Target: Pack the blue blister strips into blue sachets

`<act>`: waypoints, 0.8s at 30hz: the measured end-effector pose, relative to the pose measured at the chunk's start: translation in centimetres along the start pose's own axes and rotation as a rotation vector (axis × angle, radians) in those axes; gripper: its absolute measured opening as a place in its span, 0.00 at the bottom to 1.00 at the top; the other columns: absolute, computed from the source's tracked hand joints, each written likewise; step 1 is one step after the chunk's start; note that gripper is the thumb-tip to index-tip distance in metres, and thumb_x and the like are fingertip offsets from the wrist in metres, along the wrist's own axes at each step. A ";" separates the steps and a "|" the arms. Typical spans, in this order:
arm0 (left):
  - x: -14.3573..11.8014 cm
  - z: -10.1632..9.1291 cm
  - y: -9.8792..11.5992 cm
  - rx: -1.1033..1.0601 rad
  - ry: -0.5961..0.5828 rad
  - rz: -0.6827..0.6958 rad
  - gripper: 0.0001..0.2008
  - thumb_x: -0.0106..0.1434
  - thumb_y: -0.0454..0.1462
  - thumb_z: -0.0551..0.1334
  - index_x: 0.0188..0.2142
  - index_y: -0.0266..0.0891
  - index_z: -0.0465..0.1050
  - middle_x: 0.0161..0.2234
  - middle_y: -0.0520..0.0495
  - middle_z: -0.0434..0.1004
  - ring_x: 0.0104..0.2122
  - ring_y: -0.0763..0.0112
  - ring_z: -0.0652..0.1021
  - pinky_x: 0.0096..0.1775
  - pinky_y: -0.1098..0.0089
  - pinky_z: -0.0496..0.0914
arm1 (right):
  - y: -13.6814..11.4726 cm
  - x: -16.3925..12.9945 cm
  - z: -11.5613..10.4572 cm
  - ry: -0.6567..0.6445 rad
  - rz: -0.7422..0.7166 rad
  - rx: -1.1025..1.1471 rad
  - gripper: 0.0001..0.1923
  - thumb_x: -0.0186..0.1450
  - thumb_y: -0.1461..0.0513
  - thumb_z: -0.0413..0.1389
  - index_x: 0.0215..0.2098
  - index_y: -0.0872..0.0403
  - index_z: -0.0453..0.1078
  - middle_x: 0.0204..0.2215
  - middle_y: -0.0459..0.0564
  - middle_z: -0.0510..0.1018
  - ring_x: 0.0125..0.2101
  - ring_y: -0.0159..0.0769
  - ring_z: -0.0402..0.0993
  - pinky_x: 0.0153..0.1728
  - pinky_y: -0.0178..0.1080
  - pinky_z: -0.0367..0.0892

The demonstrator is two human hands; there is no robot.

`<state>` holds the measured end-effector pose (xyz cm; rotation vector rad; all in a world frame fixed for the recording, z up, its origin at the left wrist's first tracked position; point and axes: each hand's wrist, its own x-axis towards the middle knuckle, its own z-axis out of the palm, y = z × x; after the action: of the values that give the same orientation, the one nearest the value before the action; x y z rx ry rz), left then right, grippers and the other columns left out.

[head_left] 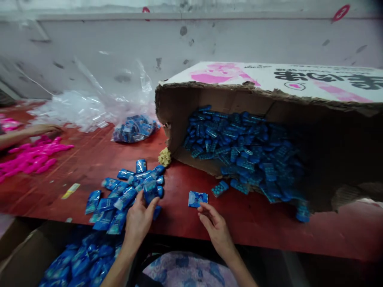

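Observation:
My left hand (139, 217) is at the right side of a loose pile of small blue packets (115, 199). Its thumb and fingers close around one blue bottle-shaped container (150, 190), raised a little over the pile. My right hand (218, 229) is over the table's front part, thumb and index finger apart. Its fingertips reach the lower edge of a flat blue sachet (196, 198). Just right of that sachet, a clear-fronted container with blue beads (220, 188) lies by the mouth of a carton.
The torn-open carton (209, 77) lies on its side, spilling many blue containers (239, 143) onto the red table (182, 223). Clear bags (80, 107), one bag of blue packets (136, 128), a yellowish lump (164, 157) and pink pieces (36, 155) near another person's hand (44, 129) lie leftward. Below is a box of blue packets (83, 259).

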<state>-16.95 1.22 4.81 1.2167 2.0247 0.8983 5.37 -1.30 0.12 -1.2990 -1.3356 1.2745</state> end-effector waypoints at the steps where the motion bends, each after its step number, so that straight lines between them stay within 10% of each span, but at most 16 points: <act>1: 0.4 -1.1 -0.4 0.226 0.113 0.030 0.32 0.55 0.49 0.55 0.55 0.34 0.56 0.29 0.41 0.77 0.33 0.52 0.76 0.34 0.60 0.65 | -0.2 0.1 0.6 -0.007 -0.037 -0.077 0.17 0.62 0.59 0.51 0.50 0.48 0.65 0.44 0.51 0.72 0.45 0.41 0.69 0.48 0.45 0.63; 4: 1.4 -3.2 -1.3 0.687 0.302 0.061 0.31 0.58 0.50 0.48 0.56 0.33 0.56 0.26 0.38 0.76 0.27 0.51 0.76 0.29 0.60 0.64 | -1.0 0.7 3.8 -0.124 -0.227 -0.336 0.33 0.55 0.60 0.59 0.58 0.46 0.55 0.57 0.53 0.60 0.57 0.49 0.53 0.55 0.52 0.53; 8: 4.9 -4.0 -1.5 0.821 0.312 0.369 0.27 0.61 0.47 0.44 0.52 0.32 0.62 0.43 0.31 0.73 0.44 0.51 0.72 0.43 0.58 0.62 | -2.1 3.2 9.4 -0.370 -0.455 -0.631 0.53 0.45 0.57 0.67 0.62 0.51 0.43 0.62 0.59 0.45 0.60 0.57 0.35 0.55 0.62 0.40; 13: 12.5 -3.7 -1.4 0.825 -0.014 0.465 0.31 0.59 0.49 0.47 0.59 0.37 0.52 0.59 0.34 0.54 0.58 0.44 0.51 0.51 0.45 0.50 | -2.6 8.9 12.9 -0.428 -0.392 -0.803 0.56 0.45 0.50 0.65 0.63 0.55 0.40 0.62 0.62 0.39 0.60 0.60 0.29 0.53 0.65 0.36; 16: 15.4 -3.5 -1.9 0.815 -0.172 0.472 0.25 0.57 0.51 0.49 0.51 0.46 0.65 0.57 0.40 0.59 0.56 0.47 0.57 0.49 0.48 0.56 | -2.5 11.3 13.6 -0.462 -0.373 -0.808 0.54 0.47 0.45 0.60 0.63 0.53 0.38 0.63 0.60 0.39 0.60 0.59 0.31 0.53 0.64 0.36; 24: 13.6 -7.8 -6.1 0.814 -0.183 0.443 0.22 0.60 0.47 0.48 0.46 0.41 0.71 0.55 0.37 0.62 0.50 0.55 0.68 0.48 0.58 0.61 | -1.7 9.7 18.4 -0.537 -0.479 -0.730 0.50 0.50 0.43 0.57 0.62 0.51 0.39 0.62 0.60 0.42 0.60 0.61 0.34 0.53 0.64 0.40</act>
<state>-31.39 9.50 2.49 2.1483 2.0528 0.0783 -13.87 6.54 -1.00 -0.9917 -2.4802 0.8336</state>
